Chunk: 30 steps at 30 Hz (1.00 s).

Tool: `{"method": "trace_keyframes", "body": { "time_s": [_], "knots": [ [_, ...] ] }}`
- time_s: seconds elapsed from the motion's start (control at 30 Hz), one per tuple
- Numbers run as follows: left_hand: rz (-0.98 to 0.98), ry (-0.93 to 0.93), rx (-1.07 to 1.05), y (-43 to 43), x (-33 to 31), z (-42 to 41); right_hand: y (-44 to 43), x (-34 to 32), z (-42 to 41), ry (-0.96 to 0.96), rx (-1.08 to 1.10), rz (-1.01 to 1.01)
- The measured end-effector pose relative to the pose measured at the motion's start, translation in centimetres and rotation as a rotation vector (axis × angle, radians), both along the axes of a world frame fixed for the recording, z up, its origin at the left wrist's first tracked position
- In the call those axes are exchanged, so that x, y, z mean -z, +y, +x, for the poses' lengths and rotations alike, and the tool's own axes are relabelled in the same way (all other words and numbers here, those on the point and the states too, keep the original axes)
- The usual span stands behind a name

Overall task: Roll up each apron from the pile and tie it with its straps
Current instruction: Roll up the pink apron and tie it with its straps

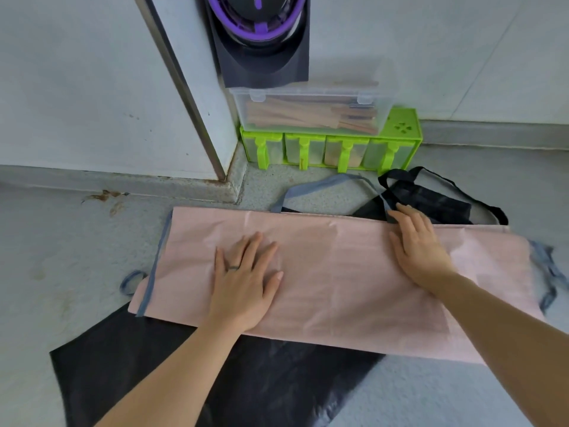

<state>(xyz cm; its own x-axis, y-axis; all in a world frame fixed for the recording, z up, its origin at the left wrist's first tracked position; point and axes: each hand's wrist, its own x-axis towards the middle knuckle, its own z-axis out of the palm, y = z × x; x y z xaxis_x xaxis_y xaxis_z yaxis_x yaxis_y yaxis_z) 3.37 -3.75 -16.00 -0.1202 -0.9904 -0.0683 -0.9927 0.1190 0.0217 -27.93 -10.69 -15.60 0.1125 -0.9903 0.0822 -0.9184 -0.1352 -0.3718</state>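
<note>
Nearest the person, a dark cloth [252, 380] lay spread on the grey counter [61, 241], passing under both forearms. On top of it, beneath both palms, lay the pink apron [338, 272], folded into a long flat band running left to right.

The left hand [243, 282], wearing a ring [233, 267], rested flat on the band's left half with fingers straight and slightly spread, gripping nothing. To its left ran the band's blue-trimmed end [157, 257].

The right hand [418, 251] lay flat further along, its straight fingers reaching the band's far edge, where the fingertips touched the blue neck strap [326, 183]. That strap looped away beyond the edge. Right of this hand, blue ties [548, 272] trailed off the band's other end, blurred.

Just beyond the right fingertips sat a bunched black apron [431, 198] with its straps loose. Farther still, a green rack [332, 149] stood against the wall, with a clear box [311, 112] of wooden sticks on it.
</note>
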Motion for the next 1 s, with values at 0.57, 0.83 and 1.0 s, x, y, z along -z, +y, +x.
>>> {"method": "trace_keyframes", "body": {
  "time_s": [0.57,0.83,1.0],
  "knots": [
    [0.004,-0.03,0.336,1.3,-2.6,2.0,11.0,-2.9,9.2,0.3,-0.556,0.134],
    [0.218,-0.044,0.583,3.0,-3.9,4.7,11.5,-4.5,10.5,0.496,-0.404,0.215],
    [0.257,-0.057,0.438,3.0,-4.8,4.5,12.4,-4.8,10.4,0.543,-0.294,0.338]
  ]
}}
